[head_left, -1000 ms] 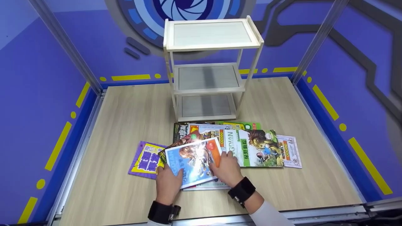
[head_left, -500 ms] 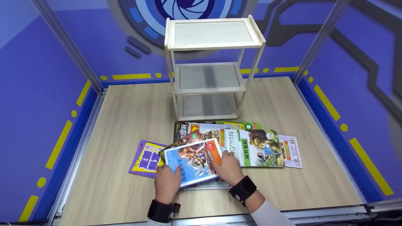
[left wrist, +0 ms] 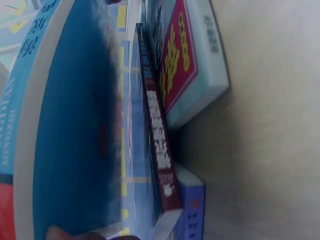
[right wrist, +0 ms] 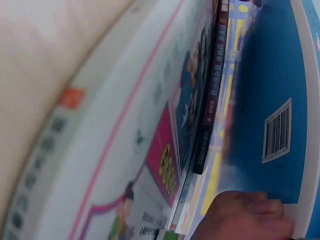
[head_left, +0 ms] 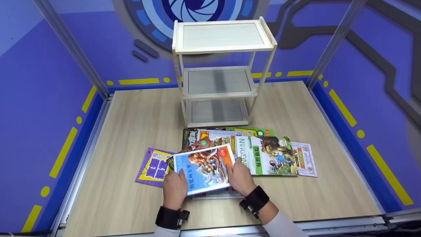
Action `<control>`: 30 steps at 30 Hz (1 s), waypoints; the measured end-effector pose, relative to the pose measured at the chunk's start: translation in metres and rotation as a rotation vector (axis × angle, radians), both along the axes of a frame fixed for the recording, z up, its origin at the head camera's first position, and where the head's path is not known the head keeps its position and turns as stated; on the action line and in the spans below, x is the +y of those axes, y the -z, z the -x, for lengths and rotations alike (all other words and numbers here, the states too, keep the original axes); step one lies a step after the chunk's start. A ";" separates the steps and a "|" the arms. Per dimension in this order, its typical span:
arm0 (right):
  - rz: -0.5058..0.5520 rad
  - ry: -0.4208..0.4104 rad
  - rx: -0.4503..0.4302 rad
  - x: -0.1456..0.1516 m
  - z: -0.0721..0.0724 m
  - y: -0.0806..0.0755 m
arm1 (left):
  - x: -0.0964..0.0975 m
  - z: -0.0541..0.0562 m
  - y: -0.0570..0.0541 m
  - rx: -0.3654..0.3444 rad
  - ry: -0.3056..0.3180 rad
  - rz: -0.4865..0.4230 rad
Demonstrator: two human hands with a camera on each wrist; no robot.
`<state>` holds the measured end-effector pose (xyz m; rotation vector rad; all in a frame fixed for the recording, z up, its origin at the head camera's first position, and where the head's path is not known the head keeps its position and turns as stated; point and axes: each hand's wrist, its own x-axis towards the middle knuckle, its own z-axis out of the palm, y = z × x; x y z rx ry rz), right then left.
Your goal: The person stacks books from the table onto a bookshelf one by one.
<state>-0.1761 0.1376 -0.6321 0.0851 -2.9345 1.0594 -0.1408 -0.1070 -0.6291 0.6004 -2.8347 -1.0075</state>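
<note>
Both hands grip a blue-bordered picture book with an octopus on its cover, held tilted above a heap of books. The left hand holds its left edge, thumb on the cover. At the lower right edge, the right hand holds it the same way. Fingers press the blue back cover, beside a barcode, in the right wrist view. Below lie a dark-red-spined book and a purple book with a yellow panel. A white book with a lion lies to the right.
A pale wooden three-tier shelf stands behind the heap, close to its back edge. Another pale book sticks out at the far right, and a green one at the back. Blue-purple panels wall in the wooden table.
The held book has tilted slightly, and the bright glare on its cover has gone. Both hands have shifted only a little with it. The other books and the shelf stay put.
</note>
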 end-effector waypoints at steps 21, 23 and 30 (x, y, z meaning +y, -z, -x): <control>0.055 0.059 -0.019 0.054 -0.003 -0.020 | 0.046 0.022 -0.022 0.131 0.159 0.126; 0.044 0.058 -0.013 0.059 -0.002 -0.020 | 0.050 0.024 -0.022 0.167 0.174 0.133; 0.038 0.073 -0.021 0.067 -0.002 -0.021 | 0.057 0.026 -0.023 0.231 0.206 0.119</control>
